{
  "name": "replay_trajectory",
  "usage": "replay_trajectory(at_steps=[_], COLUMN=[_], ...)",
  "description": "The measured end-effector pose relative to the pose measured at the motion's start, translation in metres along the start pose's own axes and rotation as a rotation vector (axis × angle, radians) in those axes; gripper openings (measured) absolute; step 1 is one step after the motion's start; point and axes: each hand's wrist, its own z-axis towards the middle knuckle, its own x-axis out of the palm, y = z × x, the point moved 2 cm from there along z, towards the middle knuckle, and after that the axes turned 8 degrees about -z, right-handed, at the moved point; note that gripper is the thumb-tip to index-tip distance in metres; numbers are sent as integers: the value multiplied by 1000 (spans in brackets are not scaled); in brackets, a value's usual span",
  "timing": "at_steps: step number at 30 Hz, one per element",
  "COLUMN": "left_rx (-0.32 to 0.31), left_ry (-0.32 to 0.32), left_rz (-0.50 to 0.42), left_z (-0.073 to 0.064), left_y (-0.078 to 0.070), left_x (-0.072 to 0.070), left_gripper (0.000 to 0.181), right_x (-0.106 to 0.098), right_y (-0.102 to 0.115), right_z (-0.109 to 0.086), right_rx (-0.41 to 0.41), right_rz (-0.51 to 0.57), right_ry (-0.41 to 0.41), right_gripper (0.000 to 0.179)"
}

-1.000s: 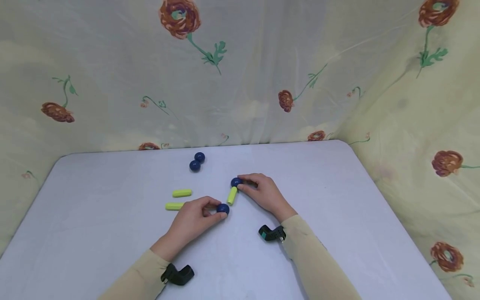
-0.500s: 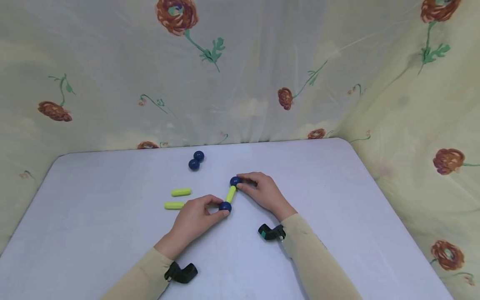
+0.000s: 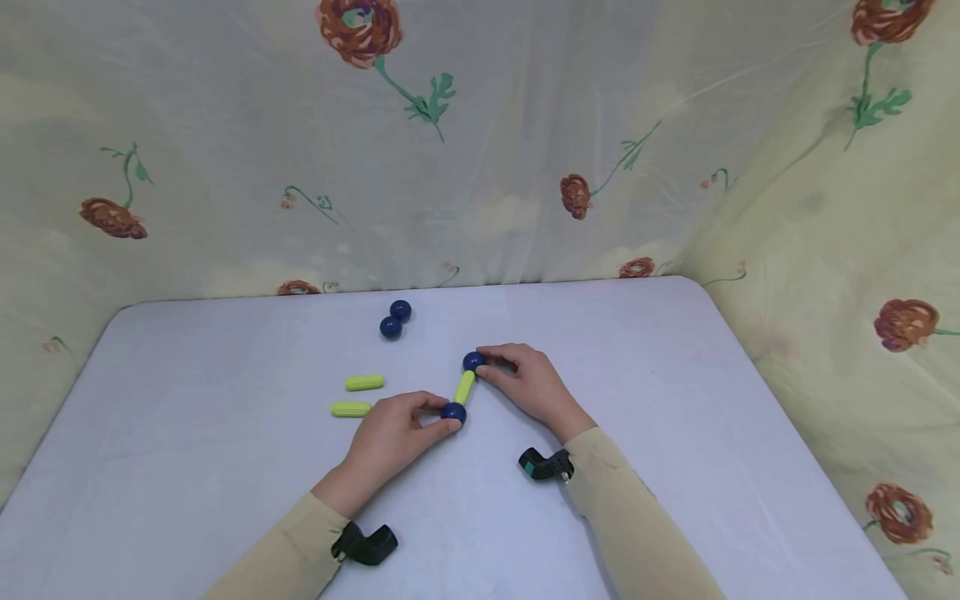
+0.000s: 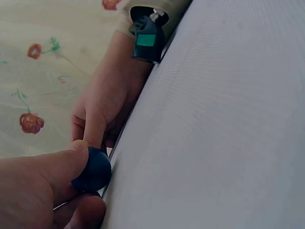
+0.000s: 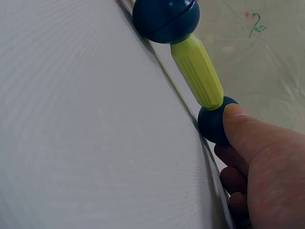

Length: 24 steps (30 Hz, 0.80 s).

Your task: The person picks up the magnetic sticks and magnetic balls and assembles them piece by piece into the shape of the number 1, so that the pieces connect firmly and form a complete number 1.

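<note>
A yellow-green ribbed rod runs between two dark blue balls, one at each end. My left hand pinches the nearer blue ball between thumb and fingers; in the left wrist view that ball hides the rod. The farther blue ball is pinched by my right hand. Seen from the right wrist, the rod meets both balls, with my right thumb on the lower ball.
Two more yellow-green rods lie left of my left hand, one behind the other. Farther back, two blue balls sit side by side on the white table. A flowered cloth hangs behind the table and along its right side.
My left hand has moved slightly right and away from me, bringing its blue ball against the rod's near end. My right hand has held almost still with its ball.
</note>
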Motion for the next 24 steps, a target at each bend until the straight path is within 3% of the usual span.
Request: replay_trajectory(at_steps=[24], left_rx=[1], left_ry=[20], left_rz=[32], left_z=[-2], left_y=[-4], left_x=[-2], left_gripper=[43], right_x=[2], right_y=[-1], right_z=[-1], right_rx=[30], right_rz=[22], right_ry=[-12], right_gripper=[38])
